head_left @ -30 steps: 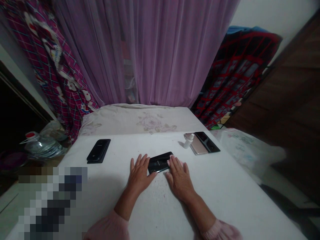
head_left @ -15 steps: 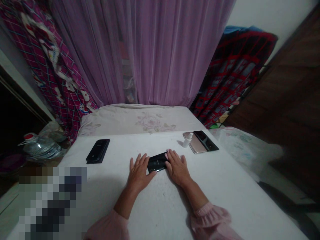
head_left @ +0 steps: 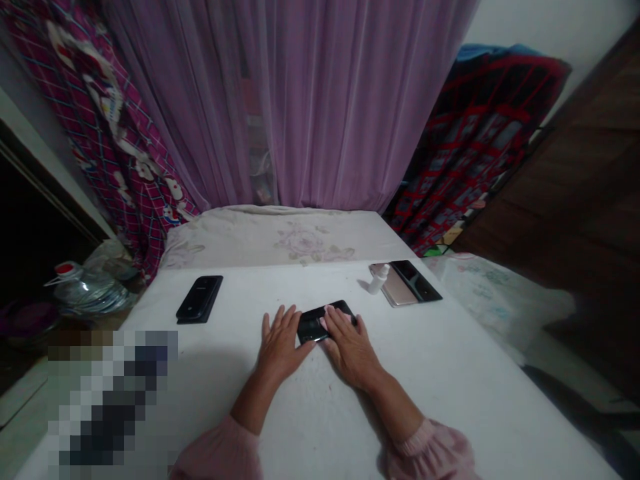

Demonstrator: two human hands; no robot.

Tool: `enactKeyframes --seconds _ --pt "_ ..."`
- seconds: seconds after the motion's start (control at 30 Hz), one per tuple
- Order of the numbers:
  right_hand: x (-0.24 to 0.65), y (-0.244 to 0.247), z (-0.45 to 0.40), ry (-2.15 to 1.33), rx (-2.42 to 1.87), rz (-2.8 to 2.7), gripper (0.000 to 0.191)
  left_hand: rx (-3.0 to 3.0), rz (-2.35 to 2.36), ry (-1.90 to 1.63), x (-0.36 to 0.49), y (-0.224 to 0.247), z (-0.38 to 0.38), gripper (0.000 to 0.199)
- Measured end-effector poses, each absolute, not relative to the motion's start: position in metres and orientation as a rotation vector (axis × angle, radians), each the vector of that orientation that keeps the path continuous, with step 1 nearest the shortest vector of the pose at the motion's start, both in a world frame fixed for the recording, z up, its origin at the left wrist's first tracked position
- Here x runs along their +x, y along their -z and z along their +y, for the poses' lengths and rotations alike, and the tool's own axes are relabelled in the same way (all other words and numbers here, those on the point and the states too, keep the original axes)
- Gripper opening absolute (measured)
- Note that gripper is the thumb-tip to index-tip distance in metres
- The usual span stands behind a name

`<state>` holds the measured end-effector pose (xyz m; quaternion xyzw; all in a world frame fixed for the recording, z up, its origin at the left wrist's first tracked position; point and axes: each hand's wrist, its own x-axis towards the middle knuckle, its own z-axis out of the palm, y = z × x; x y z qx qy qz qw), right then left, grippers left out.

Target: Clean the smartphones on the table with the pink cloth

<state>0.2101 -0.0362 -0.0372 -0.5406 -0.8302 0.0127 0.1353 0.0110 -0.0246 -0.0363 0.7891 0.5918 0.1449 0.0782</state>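
Observation:
A black smartphone [head_left: 311, 315] lies on the white-covered table in front of me, its glossy side up. My left hand [head_left: 281, 342] rests at the phone's left end with fingers spread; the thumb touches the near edge and the index finger the left edge. Under the fingers of my right hand [head_left: 351, 348] is a small pink cloth [head_left: 325, 321], pressed against the phone's surface. Those fingers lie flat and close together, covering part of the cloth and the phone's right portion.
A white spray bottle [head_left: 376, 283] stands beside a rose-gold phone [head_left: 399, 288] and a dark flat panel [head_left: 416, 281] at the right back. Another black phone [head_left: 197, 299] lies at left on a dark flat piece. Beyond the table's left edge sits a large plastic bottle [head_left: 90, 293].
My right hand has slid left and nearer across the phone with the pink cloth, uncovering the phone's far right corner. My left hand keeps its place at the left end.

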Motion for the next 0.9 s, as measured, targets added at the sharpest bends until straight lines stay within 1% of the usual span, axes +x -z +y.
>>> enactKeyframes --seconds 0.1,0.23,0.33,0.5,0.57,0.73,0.9 --pt "0.224 0.035 -0.025 -0.067 -1.73 -2.337 0.049 2.342 1.773 -0.407 0.012 0.032 -0.025 0.059" --pt "0.215 0.027 -0.004 -0.11 -1.872 -2.265 0.049 2.344 1.782 -0.385 0.012 0.029 -0.025 0.058" --pt "0.202 0.026 -0.004 -0.109 -1.772 -2.321 0.049 2.363 1.781 -0.404 0.012 0.032 -0.025 0.057" --pt "0.209 0.028 -0.025 -0.1 -1.402 -2.506 0.05 2.382 1.777 -0.426 0.011 0.037 -0.025 0.059" --pt "0.218 0.026 -0.024 -0.121 -1.425 -2.507 0.048 2.392 1.771 -0.43 0.01 0.037 -0.024 0.059" --pt "0.229 0.012 -0.002 -0.183 -1.693 -2.392 0.042 2.392 1.739 -0.394 0.007 0.035 -0.022 0.058" --pt "0.233 0.014 -0.012 -0.153 -1.675 -2.321 0.041 2.395 1.752 -0.407 0.004 0.04 -0.019 0.063"
